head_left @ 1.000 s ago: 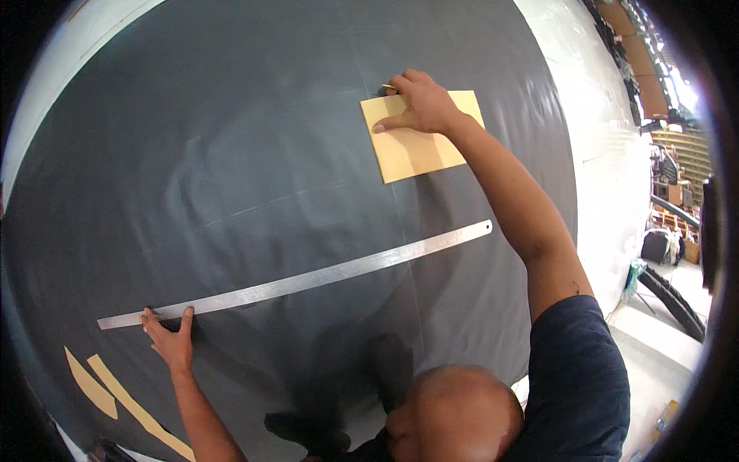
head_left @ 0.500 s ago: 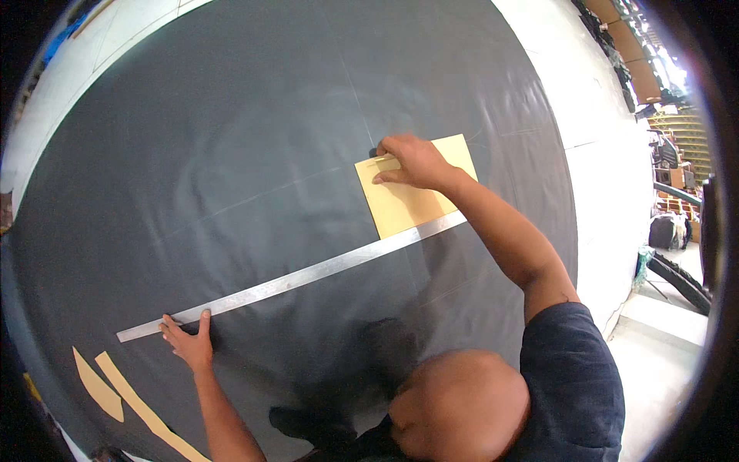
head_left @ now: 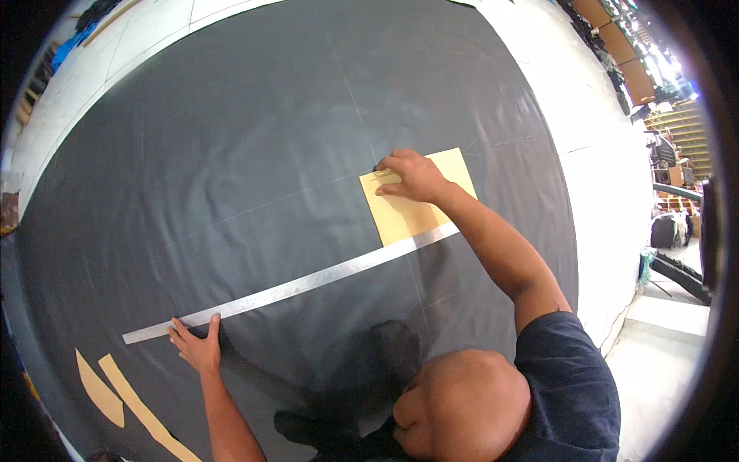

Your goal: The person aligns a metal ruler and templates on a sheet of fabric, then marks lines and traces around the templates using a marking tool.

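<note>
- Card (head_left: 419, 212), tan, lay flat on the cloth (head_left: 254, 154), right of its middle, lower edge touching the ruler (head_left: 292, 286).
- Pinned at its upper left corner by the right hand (head_left: 410, 175), fingers flat, something small and dark at the fingertips.
- Left hand (head_left: 196, 344) pressed open on the ruler's left end.
- Tan strips (head_left: 123, 396) near the cloth's lower left edge.

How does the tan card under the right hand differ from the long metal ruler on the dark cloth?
The tan card is a short, wide, matte rectangle; the metal ruler is a long, thin, shiny grey strip. The right hand presses on the card; the left hand touches the ruler near its left end. Both lie flat on the dark cloth, and the ruler meets the card's lower edge.
</note>
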{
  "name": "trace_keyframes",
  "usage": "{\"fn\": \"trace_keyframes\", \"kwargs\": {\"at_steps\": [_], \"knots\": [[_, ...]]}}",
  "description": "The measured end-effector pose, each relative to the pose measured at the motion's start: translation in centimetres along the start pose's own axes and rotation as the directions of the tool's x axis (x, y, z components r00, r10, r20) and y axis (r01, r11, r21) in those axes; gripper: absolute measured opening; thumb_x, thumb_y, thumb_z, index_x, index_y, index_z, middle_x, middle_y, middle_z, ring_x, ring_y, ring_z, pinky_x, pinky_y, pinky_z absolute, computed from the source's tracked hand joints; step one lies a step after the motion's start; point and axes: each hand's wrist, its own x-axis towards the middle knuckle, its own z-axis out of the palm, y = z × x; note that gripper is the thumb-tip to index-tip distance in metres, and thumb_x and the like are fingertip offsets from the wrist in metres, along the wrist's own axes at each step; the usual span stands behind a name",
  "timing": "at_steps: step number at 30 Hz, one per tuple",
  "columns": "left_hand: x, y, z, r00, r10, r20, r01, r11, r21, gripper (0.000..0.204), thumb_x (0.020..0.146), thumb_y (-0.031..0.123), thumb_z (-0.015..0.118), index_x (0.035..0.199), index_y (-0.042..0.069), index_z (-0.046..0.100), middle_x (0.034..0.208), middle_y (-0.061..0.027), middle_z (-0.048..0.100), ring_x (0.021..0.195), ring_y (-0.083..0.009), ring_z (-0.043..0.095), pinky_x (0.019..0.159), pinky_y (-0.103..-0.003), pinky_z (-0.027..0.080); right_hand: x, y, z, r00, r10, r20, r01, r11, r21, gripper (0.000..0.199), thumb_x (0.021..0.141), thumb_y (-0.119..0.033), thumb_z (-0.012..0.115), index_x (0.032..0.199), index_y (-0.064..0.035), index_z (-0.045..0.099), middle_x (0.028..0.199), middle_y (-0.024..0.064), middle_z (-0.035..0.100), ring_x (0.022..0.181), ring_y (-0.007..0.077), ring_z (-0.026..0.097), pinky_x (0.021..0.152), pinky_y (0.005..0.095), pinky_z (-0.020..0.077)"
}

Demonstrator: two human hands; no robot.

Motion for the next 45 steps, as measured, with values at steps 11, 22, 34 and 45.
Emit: {"fn": "trace_keyframes", "kwargs": {"at_steps": [11,22,34,45], "knots": [[-0.4,-0.1,0.7,0.999,0.005,-0.051,-0.002,0.998,0.055,0.117,0.079,0.076,0.066,0.161,0.009,0.016,0.164,-0.0272,0.015,0.152,-0.0459,0.015,0.116,-0.070,0.021,0.4,-0.5,-0.5,0.998,0.029,0.052,-0.030,1.000,0.004,0.043,0.081,-0.045,0.078,0.112,-0.0163,0.069,0.108,0.0082,0.066,0.111,0.0303,0.062,0.093,0.0434,0.0518],[-0.6,-0.2,0.9,0.999,-0.005,-0.045,0.008,0.998,0.064,0.116,0.081,0.077,0.063,0.161,0.009,0.014,0.164,-0.0273,0.013,0.152,-0.0469,0.014,0.115,-0.071,0.021,0.7,0.2,-0.1,0.999,-0.003,0.033,0.003,1.000,0.002,0.044,0.080,-0.046,0.079,0.111,-0.0157,0.069,0.107,0.0105,0.066,0.105,0.0328,0.064,0.088,0.0448,0.0525],[-1.5,0.8,-1.0,0.998,-0.006,-0.059,0.008,0.999,0.038,0.115,0.080,0.074,0.066,0.159,0.003,0.021,0.161,-0.0310,0.019,0.150,-0.0480,0.020,0.117,-0.067,0.020,1.7,-0.8,-0.8,0.992,0.034,0.118,-0.033,0.999,-0.013,0.046,0.082,-0.038,0.079,0.118,-0.0121,0.067,0.121,0.0129,0.067,0.116,0.0351,0.061,0.097,0.0446,0.0507],[-1.6,-2.6,1.9,0.932,0.109,-0.345,-0.176,0.970,-0.169,0.077,0.092,0.045,0.066,0.147,-0.002,0.041,0.157,-0.0257,0.031,0.149,-0.0436,0.024,0.123,-0.056,0.017,12.4,-19.7,-0.2,0.911,-0.157,0.382,0.173,0.985,-0.007,0.033,0.091,-0.034,0.067,0.115,-0.0118,0.068,0.111,0.0136,0.072,0.107,0.0356,0.066,0.089,0.0479,0.0512]]}}
